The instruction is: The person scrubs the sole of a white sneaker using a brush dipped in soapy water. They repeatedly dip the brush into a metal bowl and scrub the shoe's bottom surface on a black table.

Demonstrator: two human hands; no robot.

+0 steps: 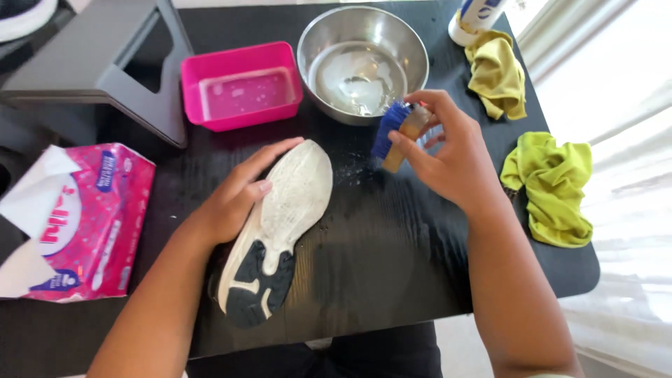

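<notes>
Shoe: a white sneaker (280, 224) with a black-patched sole lies sole-up near the middle of the black wooden table (392, 245).
Left hand: the left hand (234, 196) rests flat along the shoe's side, fingers stretched out, steadying it.
Right hand: the right hand (448, 150) pinches a wooden brush with blue bristles (395, 133), held above the table just beside the toe.
Packages: a pink tissue pack (91, 224), white sheet sticking out, sits at the left edge; a white bottle with a blue label (472, 17) stands at the far right corner.
Basins: a pink plastic tub (241, 84) and a steel bowl (362, 63), both with water, stand behind the shoe.
Room: two yellow-green cloths (553, 185) crowd the right edge; bare tabletop lies nearer the person.
</notes>
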